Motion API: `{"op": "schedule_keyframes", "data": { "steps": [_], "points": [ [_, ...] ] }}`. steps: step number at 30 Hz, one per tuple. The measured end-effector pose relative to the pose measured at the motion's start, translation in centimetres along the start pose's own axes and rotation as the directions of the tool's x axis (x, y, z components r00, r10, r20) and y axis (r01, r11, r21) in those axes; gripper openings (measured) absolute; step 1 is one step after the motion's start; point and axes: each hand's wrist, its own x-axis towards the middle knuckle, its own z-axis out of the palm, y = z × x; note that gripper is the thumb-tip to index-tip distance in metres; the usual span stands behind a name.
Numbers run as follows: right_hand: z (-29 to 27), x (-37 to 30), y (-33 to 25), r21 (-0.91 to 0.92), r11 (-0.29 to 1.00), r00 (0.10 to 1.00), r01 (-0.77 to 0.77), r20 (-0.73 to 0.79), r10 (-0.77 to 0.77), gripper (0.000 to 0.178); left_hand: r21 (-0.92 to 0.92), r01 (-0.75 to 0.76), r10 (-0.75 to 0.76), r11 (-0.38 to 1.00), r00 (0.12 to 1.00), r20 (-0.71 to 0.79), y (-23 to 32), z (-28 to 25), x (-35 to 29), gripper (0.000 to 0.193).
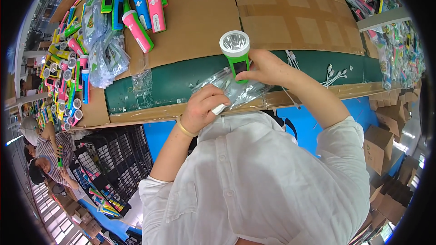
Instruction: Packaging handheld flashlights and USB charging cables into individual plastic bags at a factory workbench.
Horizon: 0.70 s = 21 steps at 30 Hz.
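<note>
My right hand (267, 67) is closed around a green flashlight (240, 76) with a broad white head and a dark panel on its handle. Its lens faces up, and the lower end of the handle is over a clear plastic bag (247, 94); I cannot tell whether it is inside. My left hand (204, 103) grips the bag's near-left part, fingers curled. A small white piece (219, 109), of a kind I cannot make out, sticks out from under those fingers. To the right of my right hand, white charging cables (336, 76) lie on the green table surface (172, 84).
Several pink, blue and green flashlights (141, 13) lie on cardboard (195, 22) at the far left, beside clear bags (106, 54). More flashlights (63, 77) are heaped further left. Bagged items (395, 50) pile up at right. A black crate (113, 163) and another person (54, 159) are lower left.
</note>
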Motion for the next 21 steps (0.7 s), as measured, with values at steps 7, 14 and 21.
{"op": "schedule_keyframes", "data": {
  "steps": [7, 14, 21],
  "points": [
    [0.4, -0.9, -3.3, 0.039, 0.995, 0.964, 0.092, 0.248, -0.099, 0.047, 0.019, 0.016, -0.015, 1.000, 0.999, -0.037, -0.3, -0.1, -0.2, 0.016],
    [0.2, -1.9, -3.5, -0.660, 0.743, 0.925, 0.116, 0.345, 0.162, 0.041, -0.005, 0.022, -0.022, 1.000, 0.997, -0.067, -1.0, -0.8, -1.2, 0.017],
    [0.9, -1.6, -1.8, -0.345, 0.918, 0.977, 0.196, 0.151, -0.152, 0.032, 0.070, 0.022, -0.020, 0.997, 1.000, -0.018, -1.0, -0.1, 0.3, 0.017]
  ]
}}
